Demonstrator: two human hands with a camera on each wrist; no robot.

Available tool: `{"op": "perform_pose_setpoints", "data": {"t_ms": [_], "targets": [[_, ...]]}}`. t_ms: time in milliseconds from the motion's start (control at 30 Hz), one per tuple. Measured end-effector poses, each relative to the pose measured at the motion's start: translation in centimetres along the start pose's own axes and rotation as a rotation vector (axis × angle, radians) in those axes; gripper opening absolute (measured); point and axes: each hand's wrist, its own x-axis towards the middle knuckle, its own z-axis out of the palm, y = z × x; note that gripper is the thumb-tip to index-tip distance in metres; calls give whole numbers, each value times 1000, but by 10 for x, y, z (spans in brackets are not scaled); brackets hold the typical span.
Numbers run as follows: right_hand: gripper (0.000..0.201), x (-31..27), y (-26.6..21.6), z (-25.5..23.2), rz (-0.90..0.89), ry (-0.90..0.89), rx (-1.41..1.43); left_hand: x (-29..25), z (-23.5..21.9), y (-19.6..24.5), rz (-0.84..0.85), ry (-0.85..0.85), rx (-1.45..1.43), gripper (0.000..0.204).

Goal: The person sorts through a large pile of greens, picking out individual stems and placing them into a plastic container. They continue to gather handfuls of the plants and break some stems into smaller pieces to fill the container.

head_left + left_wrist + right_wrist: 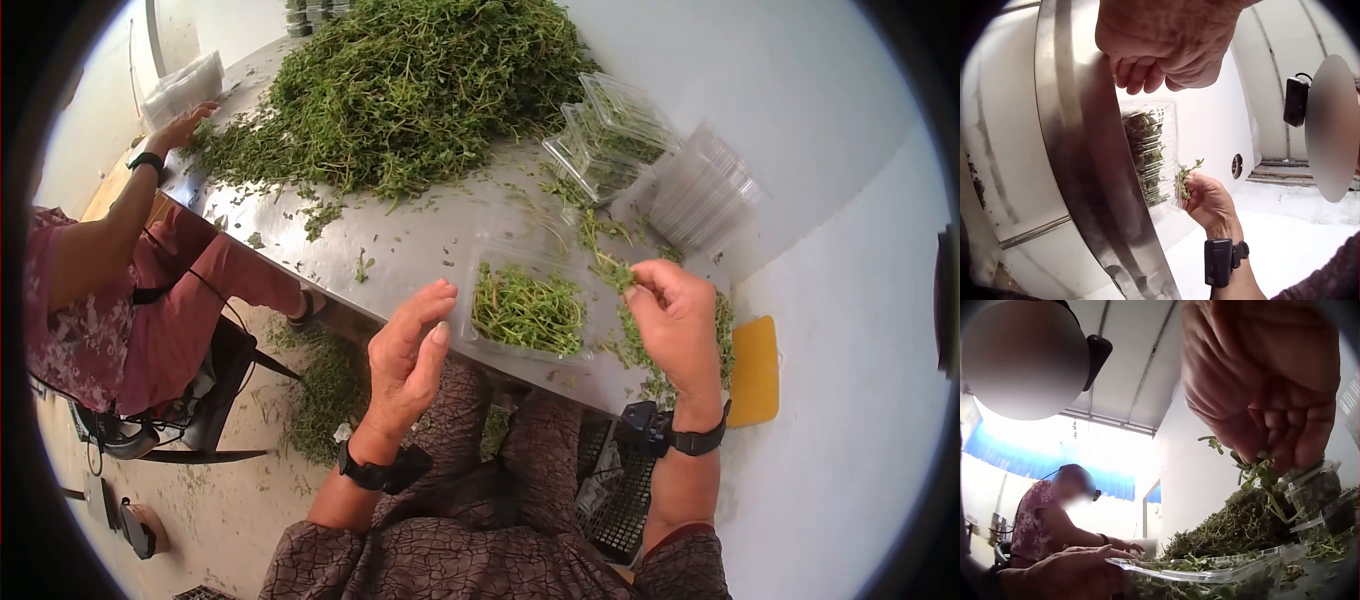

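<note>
An open clear plastic container [527, 310] filled with green leafy sprigs stands at the near edge of the metal table. To its right, my right hand [678, 318] pinches a small sprig [608, 268] between thumb and fingertips. The right wrist view shows that sprig [1259, 472] dangling beneath the curled fingers, above the container's rim [1210, 575]. My left hand [408, 350] is raised at the container's left side, its fingers fairly straight and holding nothing. More loose sprigs [655, 375] lie on the table under and beside my right hand.
A large heap of greens [420, 90] covers the back of the table. Filled containers [615, 135] and a stack of empty ones [705, 190] stand at the right by the wall. A yellow board [755, 370] is at the right edge. Another person [120, 270] sits at the left.
</note>
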Motion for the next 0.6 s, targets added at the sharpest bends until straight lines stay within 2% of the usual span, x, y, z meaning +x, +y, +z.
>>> {"op": "perform_pose_setpoints", "data": {"t_ms": [100, 167, 200, 267, 467, 600], "targets": [[6, 6, 1, 12, -81, 6, -69, 0, 0, 0, 7, -20, 26, 26], [6, 9, 2, 19, -233, 33, -153, 0, -1, 0, 17, -33, 43, 26], [6, 10, 1, 22, -234, 32, -154, 1, -1, -1, 24, -40, 59, 26], [10, 13, -1, 27, -299, -10, -335, 1, -1, -1, 30, -44, 76, 27], [11, 13, 4, 42, -293, -10, -235, 3, -3, 2, 37, -61, 127, 26], [12, 10, 5, 36, -286, -29, -276, 4, -2, 2, 43, -65, 123, 23]]}}
